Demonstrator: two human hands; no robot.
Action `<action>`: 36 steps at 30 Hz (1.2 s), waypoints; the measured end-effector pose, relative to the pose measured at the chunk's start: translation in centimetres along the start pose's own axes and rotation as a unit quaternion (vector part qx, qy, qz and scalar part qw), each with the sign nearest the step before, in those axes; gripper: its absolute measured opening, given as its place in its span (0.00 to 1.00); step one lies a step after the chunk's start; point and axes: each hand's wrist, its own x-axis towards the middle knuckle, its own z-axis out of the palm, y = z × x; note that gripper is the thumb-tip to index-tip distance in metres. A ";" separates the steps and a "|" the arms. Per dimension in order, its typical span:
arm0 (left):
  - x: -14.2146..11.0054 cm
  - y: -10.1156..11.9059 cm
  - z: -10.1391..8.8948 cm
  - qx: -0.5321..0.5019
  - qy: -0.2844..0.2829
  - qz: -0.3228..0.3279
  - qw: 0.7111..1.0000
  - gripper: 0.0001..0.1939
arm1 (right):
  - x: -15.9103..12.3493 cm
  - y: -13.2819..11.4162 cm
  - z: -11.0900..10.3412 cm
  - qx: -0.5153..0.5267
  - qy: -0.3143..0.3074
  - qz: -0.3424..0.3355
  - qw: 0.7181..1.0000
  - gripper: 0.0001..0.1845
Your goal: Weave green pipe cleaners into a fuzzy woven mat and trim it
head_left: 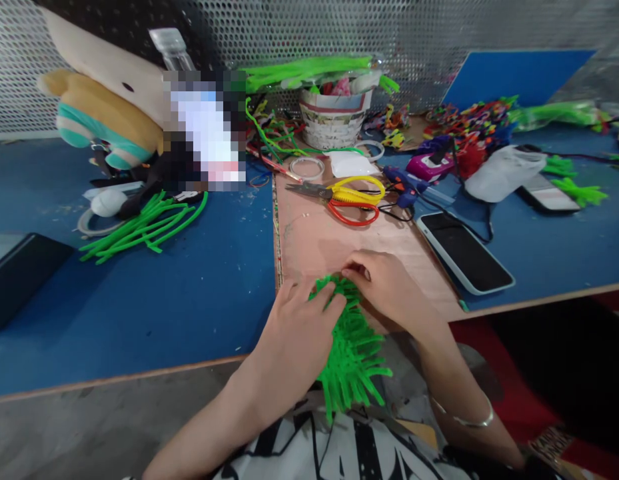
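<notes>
A bushy bundle of green pipe cleaners [350,347] hangs over the near table edge toward my lap. My left hand [309,313] lies over its upper left side, fingers curled around the strands. At the bundle's top right, my right hand [382,280] has thumb and fingertips pinched together; what sits between them is too small to make out. Just beyond the hands, scissors [356,200] with one yellow and one red handle rest on a pinkish board [314,247], blades pointing left.
Loose green pipe cleaners [144,230] lie on the blue table [199,300] at left. To the right are a phone [466,253] and a glue gun [406,183]. A woven basket [334,117], a roll of tape [306,168] and a plush toy [106,110] stand farther back.
</notes>
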 end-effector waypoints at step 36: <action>-0.7 -3.6 1.5 -0.576 0.334 -0.224 0.712 0.14 | -5.2 1.1 0.8 0.506 0.067 0.067 0.858 0.13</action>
